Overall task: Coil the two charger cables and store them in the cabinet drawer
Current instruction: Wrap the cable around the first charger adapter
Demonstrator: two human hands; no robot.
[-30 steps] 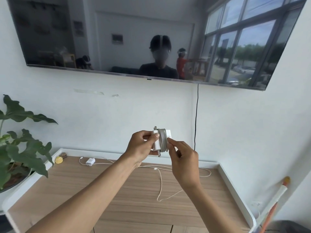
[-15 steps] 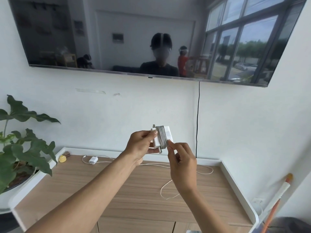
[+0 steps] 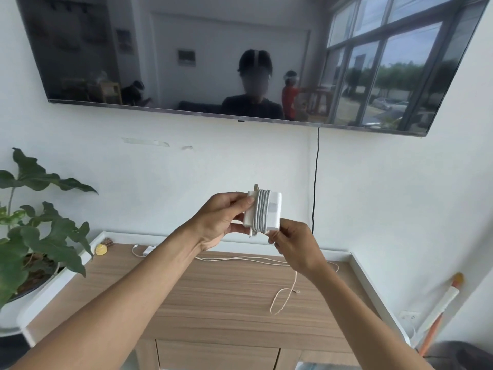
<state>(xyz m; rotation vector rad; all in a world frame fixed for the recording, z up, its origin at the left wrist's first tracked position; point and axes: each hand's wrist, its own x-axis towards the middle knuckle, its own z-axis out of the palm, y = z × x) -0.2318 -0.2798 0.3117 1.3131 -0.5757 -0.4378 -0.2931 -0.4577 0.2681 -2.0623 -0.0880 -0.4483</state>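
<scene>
A white charger brick (image 3: pixel 273 206) with its grey-white cable wound in several turns around its middle is held up in front of the wall. My left hand (image 3: pixel 221 220) grips the brick's left side, thumb on top. My right hand (image 3: pixel 293 245) pinches the brick's lower right corner, where the wound cable ends. A second white charger (image 3: pixel 148 251) lies at the back left of the wooden cabinet top (image 3: pixel 213 295). Its loose cable (image 3: pixel 282 300) trails across the top to the right and ends in a loop.
A potted plant (image 3: pixel 34 236) stands left of the cabinet. A small yellow object (image 3: pixel 101 249) sits at the cabinet's back left corner. A wall TV (image 3: pixel 240 57) hangs above, its black cord (image 3: pixel 315 182) running down the wall. An orange-and-white handle (image 3: pixel 440 311) leans at the right. Drawer fronts (image 3: pixel 213 355) show below.
The camera has tilted slightly and both hands with the wrapped charger sit a little higher in view. My right hand has slid down to the brick's lower corner.
</scene>
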